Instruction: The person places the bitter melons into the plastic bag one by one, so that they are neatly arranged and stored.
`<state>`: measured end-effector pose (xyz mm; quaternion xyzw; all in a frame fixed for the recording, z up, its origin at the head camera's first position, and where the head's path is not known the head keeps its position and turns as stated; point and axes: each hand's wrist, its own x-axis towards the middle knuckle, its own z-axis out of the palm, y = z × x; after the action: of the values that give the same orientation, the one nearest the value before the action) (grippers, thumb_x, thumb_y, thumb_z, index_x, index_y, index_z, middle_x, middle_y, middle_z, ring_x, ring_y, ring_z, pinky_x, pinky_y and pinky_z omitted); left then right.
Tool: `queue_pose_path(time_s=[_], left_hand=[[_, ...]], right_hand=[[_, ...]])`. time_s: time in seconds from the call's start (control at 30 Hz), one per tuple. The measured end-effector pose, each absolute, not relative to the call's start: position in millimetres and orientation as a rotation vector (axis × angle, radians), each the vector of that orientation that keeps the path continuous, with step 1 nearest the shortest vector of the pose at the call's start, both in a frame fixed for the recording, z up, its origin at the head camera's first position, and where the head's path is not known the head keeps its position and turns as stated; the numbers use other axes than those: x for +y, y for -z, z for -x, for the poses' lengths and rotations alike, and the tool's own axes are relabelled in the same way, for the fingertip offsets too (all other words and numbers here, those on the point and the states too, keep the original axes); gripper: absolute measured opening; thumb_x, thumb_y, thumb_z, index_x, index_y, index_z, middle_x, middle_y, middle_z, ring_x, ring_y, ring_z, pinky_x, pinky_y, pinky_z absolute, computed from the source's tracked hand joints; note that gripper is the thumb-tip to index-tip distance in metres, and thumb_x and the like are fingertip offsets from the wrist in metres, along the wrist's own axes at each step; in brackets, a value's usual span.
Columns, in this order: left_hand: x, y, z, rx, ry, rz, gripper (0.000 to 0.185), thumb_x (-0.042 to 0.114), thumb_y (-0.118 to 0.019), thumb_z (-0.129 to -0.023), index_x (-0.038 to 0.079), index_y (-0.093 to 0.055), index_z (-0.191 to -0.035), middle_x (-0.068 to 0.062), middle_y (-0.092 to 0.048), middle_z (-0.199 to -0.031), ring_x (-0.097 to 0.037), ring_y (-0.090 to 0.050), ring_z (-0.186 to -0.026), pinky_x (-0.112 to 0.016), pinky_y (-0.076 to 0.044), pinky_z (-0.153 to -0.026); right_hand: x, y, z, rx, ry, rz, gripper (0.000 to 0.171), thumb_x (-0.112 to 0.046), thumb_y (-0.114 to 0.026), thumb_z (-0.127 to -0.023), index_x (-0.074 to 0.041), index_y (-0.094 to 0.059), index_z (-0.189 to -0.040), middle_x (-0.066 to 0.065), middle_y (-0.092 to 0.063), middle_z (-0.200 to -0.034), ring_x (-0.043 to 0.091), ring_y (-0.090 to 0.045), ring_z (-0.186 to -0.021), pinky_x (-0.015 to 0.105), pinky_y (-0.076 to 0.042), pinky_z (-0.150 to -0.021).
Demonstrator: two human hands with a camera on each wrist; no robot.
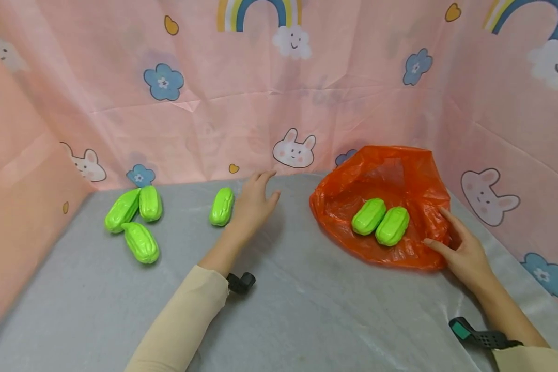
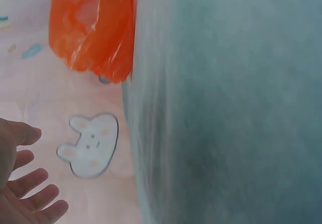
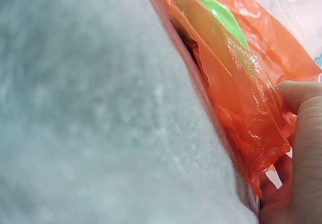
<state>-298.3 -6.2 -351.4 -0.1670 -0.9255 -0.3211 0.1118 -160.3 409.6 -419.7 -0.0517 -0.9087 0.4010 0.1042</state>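
No legible text, label, brand, number or sign appears in any view. The pink backdrop (image 1: 307, 93) carries printed pictures only: rabbits, flowers, rainbows, clouds and hearts, without lettering. The orange bag (image 1: 390, 175) bears no print. The green toys (image 1: 139, 222) show no marking that can be read. The grey table (image 1: 307, 310) cover is unmarked. The wrist straps show no readable writing at this size.

Six green toy vegetables (image 1: 221, 206), one orange bag (image 1: 402, 175), two hands (image 1: 253, 202).
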Motion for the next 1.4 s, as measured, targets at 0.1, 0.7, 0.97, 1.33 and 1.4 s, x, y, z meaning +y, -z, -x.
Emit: queue_pose_path(time_s=[0.1,0.7,0.97,1.33,1.4], left_hand=[[-14.4,351.6,300.1,-2.695,0.952,0.423,0.048,0.024,-0.065,-0.097,0.014,-0.055,-0.144,-0.009,-0.056,-0.143,-0.029,-0.057,-0.131,-0.048,-0.054,-0.100],[-49.6,367.1,312.3,-2.619,1.006,0.227,0.048,0.018,-0.070,-0.094,0.011,-0.058,-0.140,-0.015,-0.056,-0.143,-0.035,-0.053,-0.134,-0.050,-0.048,-0.108],[-65.3,375.3,320.8,-2.612,1.063,0.134,0.048,0.017,-0.069,-0.094,0.007,-0.058,-0.140,-0.016,-0.055,-0.144,-0.036,-0.051,-0.136,-0.050,-0.043,-0.114],[-81.3,381.3,323.9,-2.666,1.082,0.055,0.053,0.021,-0.069,-0.093,0.008,-0.056,-0.143,-0.017,-0.052,-0.148,-0.038,-0.047,-0.140,-0.052,-0.039,-0.116],[-83.8,382.2,323.3,-2.670,1.082,0.063,0.053,0.021,-0.069,-0.093,0.007,-0.056,-0.142,-0.017,-0.052,-0.147,-0.038,-0.048,-0.139,-0.052,-0.039,-0.116]], right_hand=[[409.9,419.4,160.4,-2.690,-1.179,0.166,0.082,-0.032,-0.062,-0.100,-0.029,-0.011,-0.164,0.021,-0.023,-0.167,0.041,-0.035,-0.143,-0.005,-0.036,-0.078],[408.9,417.9,161.9,-2.700,-1.174,0.173,0.083,-0.033,-0.063,-0.099,-0.028,-0.011,-0.164,0.023,-0.024,-0.166,0.049,-0.035,-0.139,-0.005,-0.035,-0.078],[409.4,418.7,161.3,-2.697,-1.181,0.179,0.084,-0.032,-0.063,-0.099,-0.028,-0.011,-0.164,0.023,-0.023,-0.166,0.051,-0.034,-0.140,-0.005,-0.036,-0.076],[410.3,418.9,160.0,-2.691,-1.174,0.156,0.083,-0.031,-0.064,-0.099,-0.028,-0.012,-0.164,0.023,-0.024,-0.166,0.044,-0.035,-0.143,-0.005,-0.036,-0.077],[410.1,418.6,159.8,-2.693,-1.172,0.156,0.083,-0.031,-0.064,-0.099,-0.028,-0.012,-0.164,0.023,-0.024,-0.166,0.043,-0.036,-0.142,-0.005,-0.036,-0.077]])
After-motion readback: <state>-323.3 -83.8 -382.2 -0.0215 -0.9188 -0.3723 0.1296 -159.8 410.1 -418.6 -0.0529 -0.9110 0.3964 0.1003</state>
